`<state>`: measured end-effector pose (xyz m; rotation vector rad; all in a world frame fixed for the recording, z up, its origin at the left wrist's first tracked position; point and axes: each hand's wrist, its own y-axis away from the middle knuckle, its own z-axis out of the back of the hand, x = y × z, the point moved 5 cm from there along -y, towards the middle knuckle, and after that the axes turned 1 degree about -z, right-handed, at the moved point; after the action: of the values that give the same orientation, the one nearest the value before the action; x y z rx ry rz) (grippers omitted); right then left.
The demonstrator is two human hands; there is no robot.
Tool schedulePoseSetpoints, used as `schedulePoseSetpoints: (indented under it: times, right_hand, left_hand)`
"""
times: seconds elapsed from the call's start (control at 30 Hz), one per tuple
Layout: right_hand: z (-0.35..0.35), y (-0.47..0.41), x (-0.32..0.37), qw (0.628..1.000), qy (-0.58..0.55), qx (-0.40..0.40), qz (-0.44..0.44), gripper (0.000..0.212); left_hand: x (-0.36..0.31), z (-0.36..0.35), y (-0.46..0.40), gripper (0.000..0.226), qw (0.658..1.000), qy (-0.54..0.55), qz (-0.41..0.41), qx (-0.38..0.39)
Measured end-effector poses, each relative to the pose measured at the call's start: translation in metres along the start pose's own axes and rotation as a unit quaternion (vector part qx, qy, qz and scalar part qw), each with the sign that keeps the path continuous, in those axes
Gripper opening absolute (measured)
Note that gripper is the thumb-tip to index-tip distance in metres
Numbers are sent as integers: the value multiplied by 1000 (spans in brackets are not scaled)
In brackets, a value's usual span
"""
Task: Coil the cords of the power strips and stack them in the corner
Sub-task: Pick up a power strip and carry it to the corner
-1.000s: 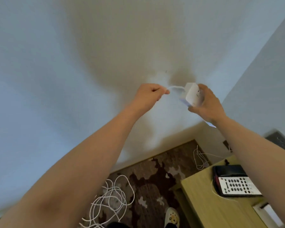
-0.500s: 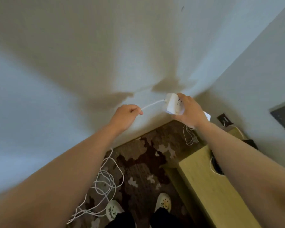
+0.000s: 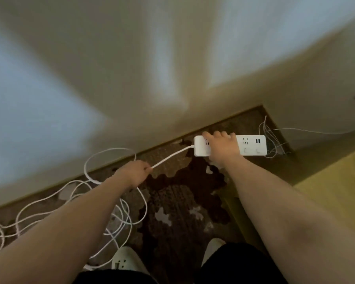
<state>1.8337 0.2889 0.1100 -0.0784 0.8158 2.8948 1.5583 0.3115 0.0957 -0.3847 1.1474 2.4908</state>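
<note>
Starting at the bottom edge of the frame, two pale slippers [image 3: 125, 261] and dark trouser legs stand on the brown patterned carpet [image 3: 178, 203], and loose loops of the white power cord [image 3: 115, 212] sprawl over the lower left, uncoiled. Higher up, left of centre, the left hand [image 3: 134, 174] has its grip curled tight around that cord, which runs taut from the fist up to the end of the white rectangular plastic power strip [image 3: 252, 145]. The right hand [image 3: 221, 147] lies over the strip's middle with fingers reaching across its far edge, wrapped round the body; the thumb side is hidden. A second ago both hands held the strip high against the pale wall [image 3: 131, 68], seen end-on; half a second ago it was lower; now it sits down at carpet level, lengthwise along the skirting in the upper middle of the frame, sockets facing up, whether resting or just above I cannot tell. Right of it, a tangle of thin white wires [image 3: 271, 138] lies in the room's corner, and a yellowish wooden desk [image 3: 336, 185] fills the right edge. My reading: the strip has been brought toward the corner, yet its cord is not yet coiled, so winding likely comes next.
</note>
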Motion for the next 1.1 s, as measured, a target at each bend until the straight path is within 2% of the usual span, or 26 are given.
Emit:
schedulePoseSetpoints:
  times: [0.27,0.43,0.53,0.67,0.8,0.9,0.97,1.1]
  right_hand:
    - [-134,-123,-1,995,102,-5,13,93]
    - [-165,-183,-10,990,133,-30,42,85]
    - [-173,-194,-14,991,125,-24,44,84]
    - [-180,-201,-23,993,115,-17,32,82]
    - [-191,-196,-24,998,50,-20,-37,79]
    - [-210,-186,-21,983,-120,-4,-137,92]
    - [-224,-183,-17,969,-191,8,-159,103]
    - [-231,-195,-19,963,-218,-47,-153,86]
  left_hand:
    - [38,-87,-130,29,995,-21,12,-94]
    - [47,-114,-181,29,990,-30,28,-132]
    - [46,-111,-193,26,989,12,28,-144]
    - [36,-110,-203,24,988,6,14,-157]
    - [36,-106,-214,23,987,14,13,-158]
    - [40,-100,-218,22,987,1,6,-161]
    - [40,-97,-220,23,986,8,-1,-167]
    - [43,-96,-223,23,986,42,-8,-162]
